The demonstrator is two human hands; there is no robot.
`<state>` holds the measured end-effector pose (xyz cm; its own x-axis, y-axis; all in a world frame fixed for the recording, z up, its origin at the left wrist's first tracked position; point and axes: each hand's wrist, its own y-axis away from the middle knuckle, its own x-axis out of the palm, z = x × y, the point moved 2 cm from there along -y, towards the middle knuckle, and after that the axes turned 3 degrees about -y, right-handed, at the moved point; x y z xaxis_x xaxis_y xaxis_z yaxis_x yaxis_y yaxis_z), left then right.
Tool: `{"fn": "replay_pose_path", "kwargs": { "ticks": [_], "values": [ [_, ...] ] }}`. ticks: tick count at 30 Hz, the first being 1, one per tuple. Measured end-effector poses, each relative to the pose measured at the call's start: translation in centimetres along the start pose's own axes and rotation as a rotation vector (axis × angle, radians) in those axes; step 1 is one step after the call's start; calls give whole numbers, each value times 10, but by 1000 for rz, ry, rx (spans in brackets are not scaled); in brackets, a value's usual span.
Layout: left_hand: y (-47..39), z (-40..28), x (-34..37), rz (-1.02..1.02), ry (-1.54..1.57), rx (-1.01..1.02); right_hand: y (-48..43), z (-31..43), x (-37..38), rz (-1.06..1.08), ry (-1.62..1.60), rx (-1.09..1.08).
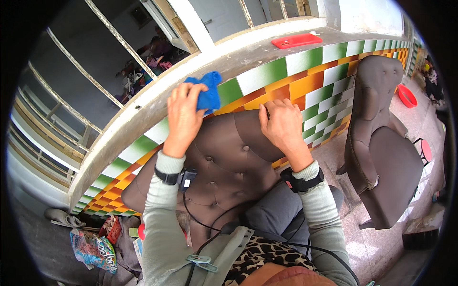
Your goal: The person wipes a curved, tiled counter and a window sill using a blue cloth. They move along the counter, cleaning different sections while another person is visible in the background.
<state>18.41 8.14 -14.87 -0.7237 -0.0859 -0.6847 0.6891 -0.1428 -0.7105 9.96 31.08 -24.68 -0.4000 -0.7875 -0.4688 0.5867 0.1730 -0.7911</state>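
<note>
My left hand (184, 118) holds a bright blue cloth (209, 94) between thumb and fingers. The cloth hangs at the front edge of the concrete windowsill (236, 64), over the top of a brown button-tufted armchair (222, 153). At the upper right corner of that chair's backrest, my right hand (282, 123) is curled over the edge; its fingertips are hidden. The chair stands before me with its back towards a wall of green, white and orange tiles (275, 93).
Rusty window bars (118, 35) rise behind the sill. A red flat object (296, 41) lies on the sill. On the right stands a second brown armchair (383, 157), with a red basin (407, 95) beyond it. Lower left, a patterned plastic bag (93, 250) sits beside a red basket (111, 228).
</note>
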Motion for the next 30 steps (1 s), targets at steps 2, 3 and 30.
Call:
{"fn": "replay_pose_path", "kwargs": {
  "ticks": [2,3,30],
  "values": [
    [12,10,-12,22,-69,-72,0,0,1,-9,-5,-3],
    [14,13,-14,19,-62,-81,0,0,1,-15,-8,-5],
    [84,70,-40,-131,-177,-233,-2,-2,1,22,76,-55]
  ]
}}
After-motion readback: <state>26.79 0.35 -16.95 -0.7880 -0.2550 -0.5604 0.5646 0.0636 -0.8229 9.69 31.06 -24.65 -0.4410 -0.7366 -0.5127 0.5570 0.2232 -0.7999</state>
